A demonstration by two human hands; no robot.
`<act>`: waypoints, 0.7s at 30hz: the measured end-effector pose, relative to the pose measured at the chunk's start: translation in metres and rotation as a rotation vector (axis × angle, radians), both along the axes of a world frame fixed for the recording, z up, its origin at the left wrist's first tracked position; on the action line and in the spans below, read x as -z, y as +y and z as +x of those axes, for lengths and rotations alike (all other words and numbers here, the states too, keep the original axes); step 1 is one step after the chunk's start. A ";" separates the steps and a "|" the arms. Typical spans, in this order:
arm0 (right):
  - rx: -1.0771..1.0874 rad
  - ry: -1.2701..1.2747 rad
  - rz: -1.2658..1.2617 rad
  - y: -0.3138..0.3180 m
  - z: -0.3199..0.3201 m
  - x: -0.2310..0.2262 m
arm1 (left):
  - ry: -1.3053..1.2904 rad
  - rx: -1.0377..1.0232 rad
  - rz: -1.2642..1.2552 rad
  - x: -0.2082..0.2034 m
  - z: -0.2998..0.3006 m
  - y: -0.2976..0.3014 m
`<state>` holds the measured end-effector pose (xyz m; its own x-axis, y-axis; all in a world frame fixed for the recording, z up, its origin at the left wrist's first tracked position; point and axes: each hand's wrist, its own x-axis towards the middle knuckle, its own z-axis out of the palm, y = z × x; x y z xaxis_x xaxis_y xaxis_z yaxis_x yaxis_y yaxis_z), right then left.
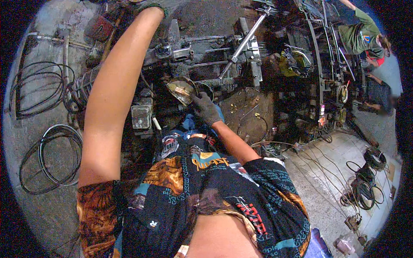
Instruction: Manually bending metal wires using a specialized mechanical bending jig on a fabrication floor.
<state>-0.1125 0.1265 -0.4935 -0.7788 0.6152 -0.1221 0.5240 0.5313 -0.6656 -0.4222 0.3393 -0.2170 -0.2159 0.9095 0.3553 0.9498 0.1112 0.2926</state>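
My right hand (205, 109), in a dark grey glove, is in front of my body with its fingers bent at the rim of a dish-shaped, worn tan metal part (181, 91). A second rounded edge shows just beside that part, partly behind the glove. My left arm stretches far forward past the machine; only the glove's dark green cuff (160, 7) shows at the top edge, and the fingers are out of sight. Beyond the dish-shaped part lies a greasy metal machine (176, 52) with rods. A long bright steel bar (247, 41) rests slantwise across it.
Black hose coils (50, 159) lie on the floor at left. A grey box (141, 117) stands near my left side. Cables and a dark coil (363, 189) spread over the pale floor at right. Another person (363, 36) works beyond a metal rack at far right.
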 end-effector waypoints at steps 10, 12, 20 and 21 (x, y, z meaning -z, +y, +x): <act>0.462 0.103 -0.010 0.022 0.044 0.003 | -0.299 -0.037 -0.092 0.006 -0.001 -0.033; 0.535 0.149 -0.141 0.031 0.064 0.015 | -0.415 -0.027 0.042 0.007 0.007 -0.061; 0.694 0.075 -0.333 0.130 0.144 -0.011 | -0.457 -0.504 -0.096 0.167 0.075 -0.295; 0.710 0.073 -0.302 0.146 0.151 -0.016 | -0.333 -0.582 -0.464 0.161 0.096 -0.316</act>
<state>0.0384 0.2725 -0.4775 -0.2223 0.9184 -0.3273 0.6202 -0.1258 -0.7743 -0.3264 0.0236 -0.3784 -0.7272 0.6578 -0.1961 0.5737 0.7393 0.3526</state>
